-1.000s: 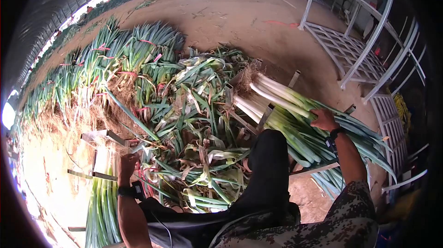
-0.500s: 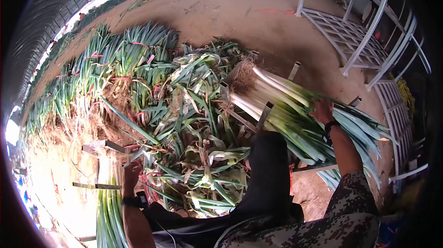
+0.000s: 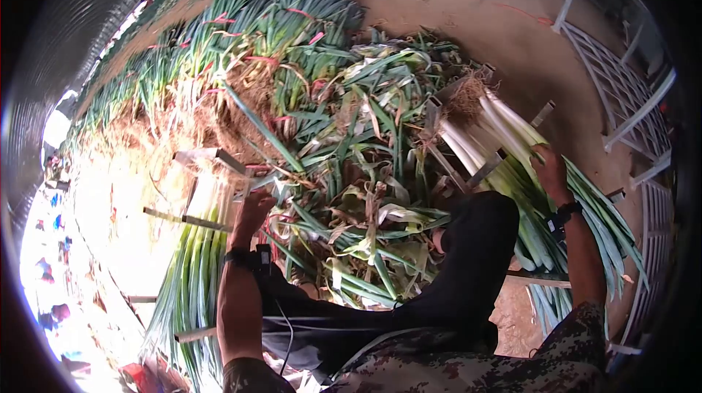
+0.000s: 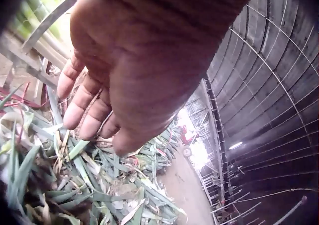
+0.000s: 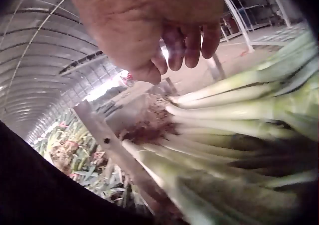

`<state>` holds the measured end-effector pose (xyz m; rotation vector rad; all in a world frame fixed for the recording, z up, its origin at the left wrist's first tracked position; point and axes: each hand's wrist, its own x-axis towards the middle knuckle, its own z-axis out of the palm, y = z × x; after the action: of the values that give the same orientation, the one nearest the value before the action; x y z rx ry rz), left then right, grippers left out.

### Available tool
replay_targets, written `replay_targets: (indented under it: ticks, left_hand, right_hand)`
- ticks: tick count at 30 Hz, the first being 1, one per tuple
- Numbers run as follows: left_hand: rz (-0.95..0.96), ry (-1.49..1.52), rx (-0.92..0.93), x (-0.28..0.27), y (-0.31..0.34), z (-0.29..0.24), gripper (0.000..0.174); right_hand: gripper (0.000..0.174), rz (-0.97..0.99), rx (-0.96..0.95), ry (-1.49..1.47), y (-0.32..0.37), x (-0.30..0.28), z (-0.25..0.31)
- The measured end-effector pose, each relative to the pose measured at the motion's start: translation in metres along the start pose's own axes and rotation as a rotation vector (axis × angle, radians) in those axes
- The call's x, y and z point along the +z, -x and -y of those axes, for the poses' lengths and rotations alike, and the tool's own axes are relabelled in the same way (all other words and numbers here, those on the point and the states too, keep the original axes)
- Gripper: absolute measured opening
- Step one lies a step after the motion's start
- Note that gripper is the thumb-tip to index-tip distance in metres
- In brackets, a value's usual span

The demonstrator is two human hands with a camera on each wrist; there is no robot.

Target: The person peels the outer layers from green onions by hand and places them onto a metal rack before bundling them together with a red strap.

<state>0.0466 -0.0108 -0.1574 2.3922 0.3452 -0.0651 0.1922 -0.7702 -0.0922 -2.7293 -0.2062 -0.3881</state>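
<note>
Leaf heap (image 3: 358, 174) fills the ground in front of you, no low way across. Your trouser leg (image 3: 468, 261) stands between heap and right grip (image 3: 550, 170). Metal rack bars (image 3: 484, 168) fence the right leek bundle (image 3: 512, 137); flat strips (image 3: 183, 221) cross the left bundle (image 3: 194, 261). Bare dirt floor (image 3: 453, 13) lies open beyond the heap.

Left hand (image 3: 252, 212): at the edge of the leaf pile (image 3: 365, 166), just beside the left rack (image 3: 205, 160).
Right hand (image 3: 550, 171): lies on the right leek bundle (image 3: 504, 146), roots pointing away.
Left leek bundle (image 3: 191, 265): in the left rack, beside the forearm.
Leaf pile: loose green and yellowed leaves between the 2 bundles.
Knee (image 3: 479, 247): black trousers, between pile and right bundle.
Far side: tied leek stacks (image 3: 241, 42); white frames (image 3: 629, 100).
</note>
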Motion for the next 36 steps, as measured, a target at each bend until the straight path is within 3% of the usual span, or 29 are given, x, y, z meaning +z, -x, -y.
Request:
replay_targets:
  ticks: [8,14,17,19,22,23,25,28,32,33,36]
  left_hand:
    - [-0.073,0.16,0.049,-0.023,0.03,-0.023,0.033]
    - [-0.077,0.312,0.193,-0.047,0.048,-0.016,0.034]
    - [-0.181,0.168,0.233,-0.062,0.059,-0.027,0.035]
    - [-0.156,0.415,0.37,-0.065,0.057,-0.023,0.041]
    - [-0.055,1.018,0.345,-0.06,0.068,-0.02,0.044]
    - [-0.072,1.037,0.354,-0.058,0.068,-0.021,0.042]
    - [-0.119,0.897,0.247,-0.064,0.074,-0.038,0.029]
    - [-0.178,0.489,0.268,-0.075,0.083,-0.037,0.038]
    - [-0.281,0.226,0.445,-0.068,0.086,-0.023,0.03]
    - [-0.292,0.468,0.476,-0.06,0.086,-0.022,0.034]
    - [-0.23,0.364,0.229,-0.077,0.108,-0.048,0.029]
  right_hand:
    - [0.032,0.085,-0.204,-0.189,0.005,-0.025,0.091]
    - [0.029,0.163,-0.16,-0.21,0.025,-0.042,0.128]
    - [0.029,0.2,-0.189,-0.191,0.021,-0.05,0.146]
    - [0.029,0.234,-0.18,-0.189,0.015,-0.053,0.16]
    - [0.03,0.253,-0.249,-0.192,0.006,-0.05,0.172]
    - [0.03,0.256,-0.284,-0.192,0.005,-0.048,0.174]
    - [0.03,0.262,-0.267,-0.21,0.005,-0.042,0.18]
    - [0.03,0.272,-0.316,-0.191,0.0,-0.034,0.192]
    - [0.029,0.333,-0.322,-0.221,0.017,-0.041,0.227]
    - [0.03,0.364,-0.335,-0.235,0.019,-0.039,0.227]
    - [0.033,0.491,-0.257,-0.29,0.026,-0.033,0.227]
